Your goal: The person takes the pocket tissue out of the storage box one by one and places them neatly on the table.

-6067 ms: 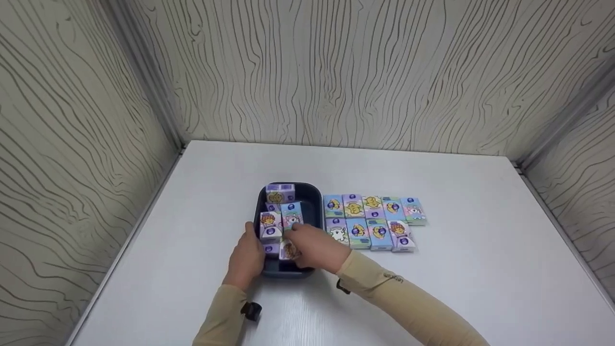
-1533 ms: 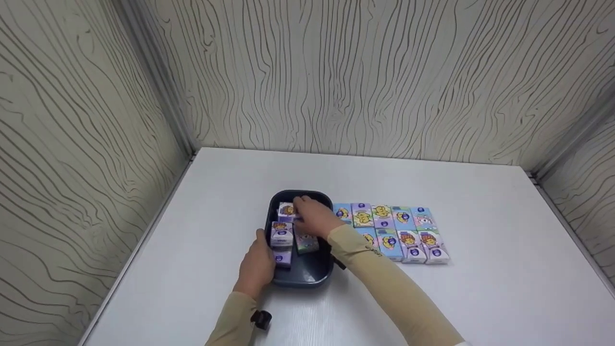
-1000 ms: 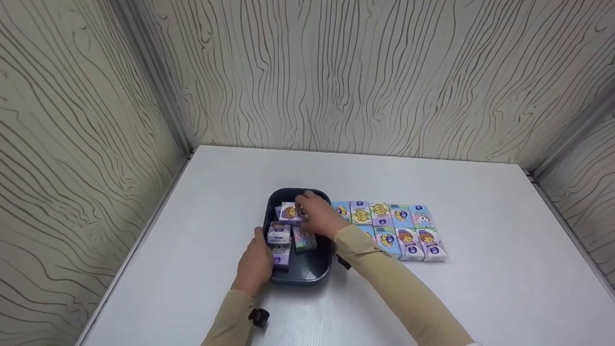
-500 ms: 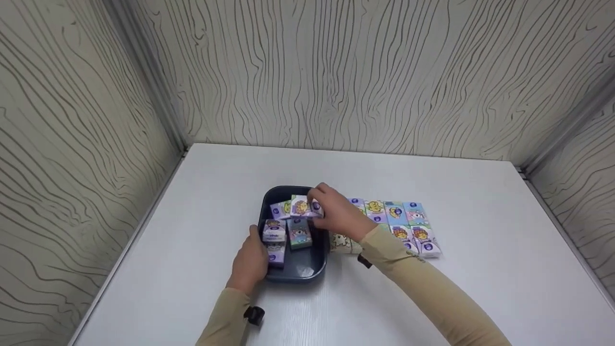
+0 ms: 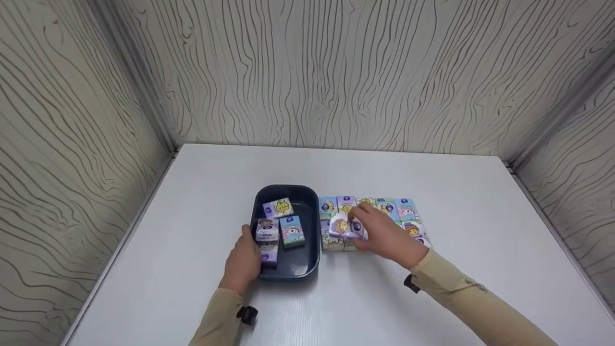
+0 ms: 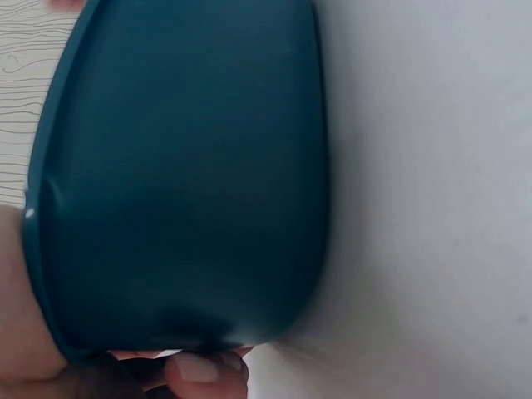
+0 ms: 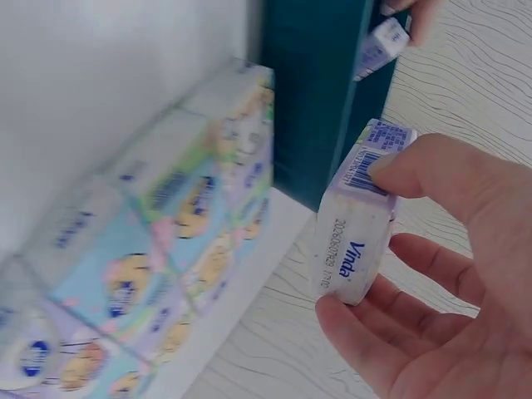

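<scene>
A white table (image 5: 202, 192) in a little booth with wavy-line walls (image 5: 336, 72).

My right hand (image 5: 384, 235) pinches one small purple tissue pack (image 5: 345, 227) between my thumb and fingers, and holds it just above the near-left part of the rows of tissue packs (image 5: 401, 211) that lie flat on the table. Those rows sit right beside the dark blue tub (image 5: 307, 262), on its right. From my right wrist I can see the pack (image 7: 356, 220) up close, with a barcode on its end and my thumb on top. My left hand (image 5: 242, 262) grips the near-left rim of the tub, with my thumb inside on a pack. A few more packs in the tub (image 5: 292, 230) lie along its left side and far end. Some are flat and some are on edge.
</scene>
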